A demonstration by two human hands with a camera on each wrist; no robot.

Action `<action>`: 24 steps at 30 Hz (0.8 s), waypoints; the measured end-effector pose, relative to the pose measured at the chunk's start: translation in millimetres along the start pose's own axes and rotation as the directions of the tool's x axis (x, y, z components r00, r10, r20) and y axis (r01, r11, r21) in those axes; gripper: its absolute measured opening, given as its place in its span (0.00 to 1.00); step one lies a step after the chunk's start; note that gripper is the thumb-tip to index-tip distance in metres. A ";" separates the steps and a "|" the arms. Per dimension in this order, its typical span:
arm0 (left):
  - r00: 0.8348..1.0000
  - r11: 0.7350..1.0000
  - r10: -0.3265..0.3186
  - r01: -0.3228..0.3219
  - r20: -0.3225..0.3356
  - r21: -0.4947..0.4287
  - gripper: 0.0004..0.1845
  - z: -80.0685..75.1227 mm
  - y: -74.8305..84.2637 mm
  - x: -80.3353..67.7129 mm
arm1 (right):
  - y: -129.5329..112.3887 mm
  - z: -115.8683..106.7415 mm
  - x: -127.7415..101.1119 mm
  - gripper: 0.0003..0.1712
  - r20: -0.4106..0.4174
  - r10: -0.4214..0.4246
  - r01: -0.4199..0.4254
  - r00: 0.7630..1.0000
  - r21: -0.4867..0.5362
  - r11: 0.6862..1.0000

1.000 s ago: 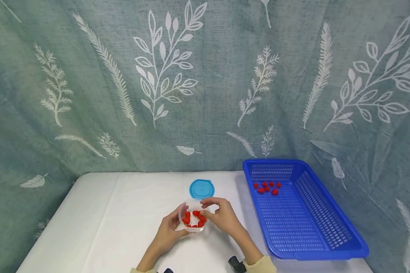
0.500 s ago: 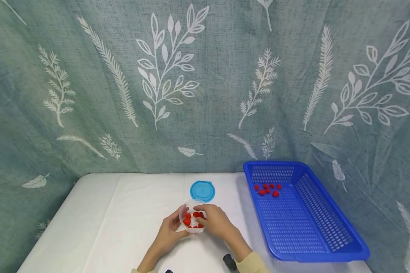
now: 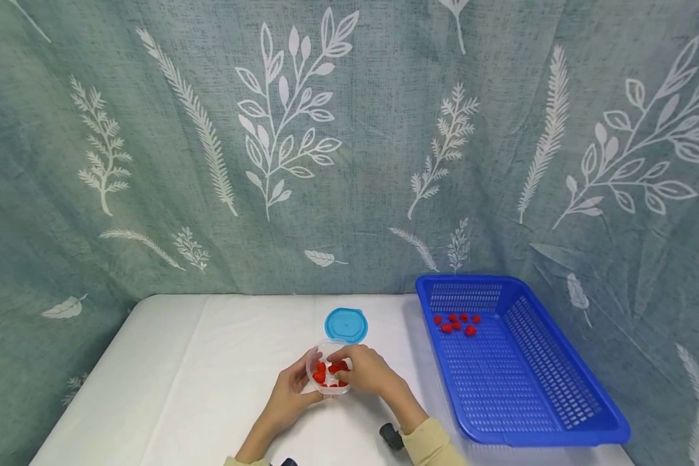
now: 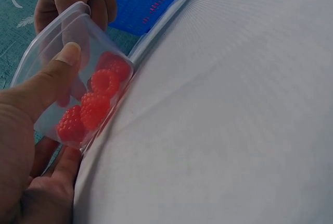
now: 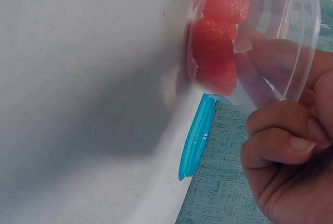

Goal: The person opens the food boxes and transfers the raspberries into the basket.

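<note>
Our left hand [image 3: 288, 398] grips the cup [image 3: 329, 350]. We can't tell if our right hand [image 3: 369, 370], inside, pinches berries [image 4: 95, 110].

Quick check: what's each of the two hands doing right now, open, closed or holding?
Left hand: holding the clear plastic container.
Right hand: fingertips inside the container by the raspberries; whether it pinches one cannot be told.
</note>
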State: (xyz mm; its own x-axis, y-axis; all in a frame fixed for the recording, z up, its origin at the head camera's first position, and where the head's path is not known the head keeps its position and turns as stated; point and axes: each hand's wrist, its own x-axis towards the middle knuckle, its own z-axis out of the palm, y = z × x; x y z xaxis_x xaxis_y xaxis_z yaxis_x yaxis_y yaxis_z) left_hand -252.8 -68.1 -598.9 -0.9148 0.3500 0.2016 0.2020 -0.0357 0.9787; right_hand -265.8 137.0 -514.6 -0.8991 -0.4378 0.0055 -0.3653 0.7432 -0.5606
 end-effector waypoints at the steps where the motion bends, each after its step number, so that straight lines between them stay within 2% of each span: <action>1: 1.000 1.000 0.001 -0.001 -0.001 0.000 0.49 0.0 -0.3 0.2 | 0.7 0.2 0.2 0.17 0.001 -0.004 0.004 1.000 0.008 1.000; 11: 1.000 1.000 -0.011 0.011 -0.011 -0.005 0.48 1.0 1.1 0.6 | -2.6 -5.5 3.6 0.20 0.070 0.008 -0.003 0.997 -0.061 0.998; 24: 1.000 1.000 -0.004 0.004 -0.010 -0.008 0.50 0.0 -0.3 -0.2 | -3.3 -8.1 12.5 0.09 0.150 0.041 -0.033 0.988 -0.054 0.998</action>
State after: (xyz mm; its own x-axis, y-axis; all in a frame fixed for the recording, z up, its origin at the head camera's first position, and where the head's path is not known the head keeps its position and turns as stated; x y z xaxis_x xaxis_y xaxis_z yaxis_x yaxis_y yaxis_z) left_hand -252.7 -68.2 -599.2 -0.9192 0.3406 0.1976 0.1953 -0.0415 0.9799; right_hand -277.8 133.2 -505.9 -0.8666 -0.4784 -0.1418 -0.3483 0.7835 -0.5145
